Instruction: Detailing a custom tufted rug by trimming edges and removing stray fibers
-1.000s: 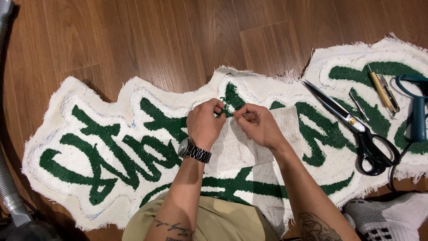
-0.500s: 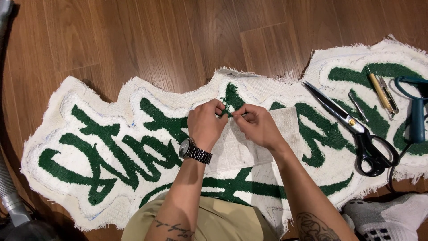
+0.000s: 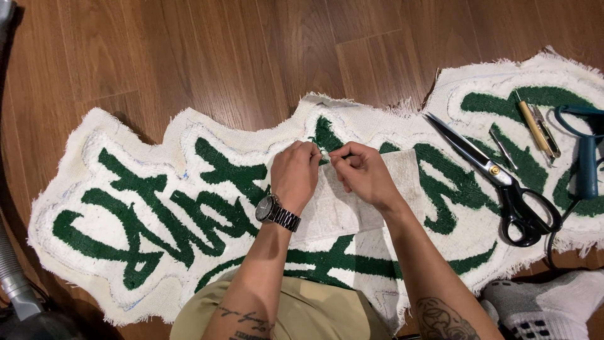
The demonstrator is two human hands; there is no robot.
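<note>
A white tufted rug [image 3: 157,208] with green lettering lies face down on the wood floor. My left hand [image 3: 294,175], with a wristwatch [image 3: 277,213], and my right hand [image 3: 363,175] meet at the rug's middle. Both pinch a small spot of the backing near a green patch, fingertips almost touching. What sits between the fingertips is too small to tell. A white cloth patch [image 3: 352,201] lies under my hands.
Large black-handled scissors [image 3: 497,179] lie on the rug to the right, with small tools [image 3: 535,129] and a teal-handled tool [image 3: 585,157] beyond. My socked foot [image 3: 547,302] is at lower right. A grey vacuum hose [image 3: 16,283] runs along the left edge.
My fingers have shifted slightly at the same spot on the rug. Nothing else has moved.
</note>
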